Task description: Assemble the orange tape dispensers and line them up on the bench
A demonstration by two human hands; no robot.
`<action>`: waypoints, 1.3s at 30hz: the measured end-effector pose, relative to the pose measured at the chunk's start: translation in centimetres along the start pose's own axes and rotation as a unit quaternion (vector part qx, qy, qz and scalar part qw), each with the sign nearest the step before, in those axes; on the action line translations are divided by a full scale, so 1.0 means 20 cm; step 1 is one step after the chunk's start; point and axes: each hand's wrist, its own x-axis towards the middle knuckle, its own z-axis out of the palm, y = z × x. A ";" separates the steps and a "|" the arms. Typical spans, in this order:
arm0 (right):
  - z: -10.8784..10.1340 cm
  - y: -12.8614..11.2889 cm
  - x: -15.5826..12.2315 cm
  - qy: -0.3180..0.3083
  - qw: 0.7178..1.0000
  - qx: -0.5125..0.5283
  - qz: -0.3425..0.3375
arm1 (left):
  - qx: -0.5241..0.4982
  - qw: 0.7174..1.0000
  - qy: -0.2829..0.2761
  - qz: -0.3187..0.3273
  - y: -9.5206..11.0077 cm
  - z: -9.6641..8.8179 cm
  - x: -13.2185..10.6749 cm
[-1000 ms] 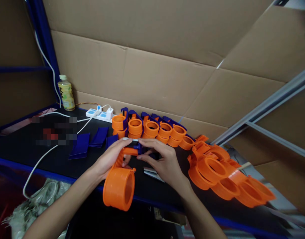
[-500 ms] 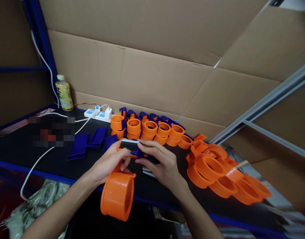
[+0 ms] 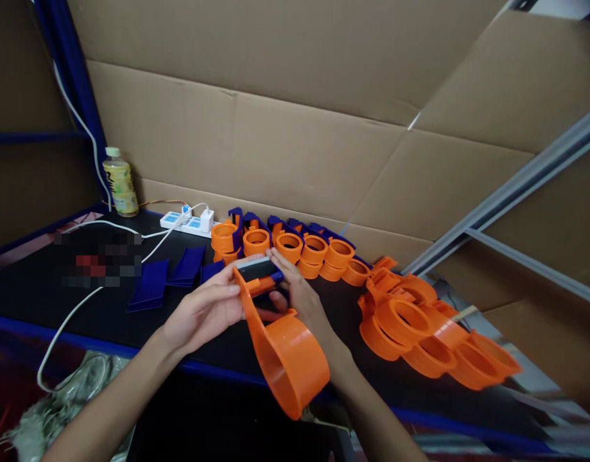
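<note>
- Left hand [image 3: 203, 314]: fingertips hidden behind the orange tape holder [image 3: 299, 359].
- Right hand [image 3: 302, 295]: partly covered by the holder.
- Left forearm [image 3: 116, 398], right forearm [image 3: 376, 410]: cut off by the bottom edge.
- Blue plate [image 3: 210, 270]: partly hidden behind the left hand.
- Bottle [image 3: 121, 192]: label print too small to read.
- Red thing [image 3: 90, 264]: pixelated, cannot be told.

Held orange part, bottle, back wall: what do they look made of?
Held orange part: likely moulded plastic, smooth, semi-gloss; even colour, soft highlights.
Bottle: probably clear plastic, fairly glossy; partly see-through.
Back wall: looks like cardboard, matte; brown with creases and seams.
</note>
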 end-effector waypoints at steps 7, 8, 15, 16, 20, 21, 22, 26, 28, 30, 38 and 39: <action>-0.23 -0.14 0.02 -0.031 0.999 0.034 0.017 | 0.073 0.996 0.006 0.042 0.03 -0.06 0.00; -0.25 -0.19 0.01 -0.037 0.998 0.042 0.019 | 0.079 0.995 0.023 0.052 0.03 -0.07 0.00; -0.14 -0.39 -0.06 -0.078 0.996 -0.024 0.027 | 0.098 0.983 0.130 0.081 0.02 -0.07 0.01; -0.12 -0.38 -0.06 -0.061 0.997 -0.024 0.029 | 0.106 0.982 0.131 0.083 0.02 -0.07 0.01; -0.07 -0.28 -0.03 0.006 0.996 0.060 0.064 | 0.132 0.977 0.136 0.094 0.02 -0.08 0.02; -0.07 -0.25 -0.01 0.026 0.991 0.093 0.092 | 0.124 0.979 0.128 0.098 0.02 -0.08 0.03; -0.07 -0.22 0.00 0.044 0.982 0.131 0.125 | 0.106 0.983 0.117 0.099 0.02 -0.09 0.04; -0.04 -0.14 0.07 0.043 0.904 0.349 0.243 | 0.004 0.991 0.090 0.100 0.03 -0.09 0.08; -0.02 -0.13 0.08 -0.013 0.859 0.437 0.267 | -0.026 0.991 0.091 0.099 0.02 -0.10 0.09; 0.02 -0.14 0.09 -0.068 0.838 0.467 0.274 | -0.041 0.992 0.082 0.085 0.01 -0.11 0.10; 0.16 -0.07 0.09 -0.158 0.957 0.205 0.134 | -0.038 0.991 0.114 0.055 0.11 -0.19 0.05; 0.17 -0.05 0.10 -0.156 0.973 0.135 0.099 | -0.039 0.989 0.126 0.070 0.13 -0.20 0.04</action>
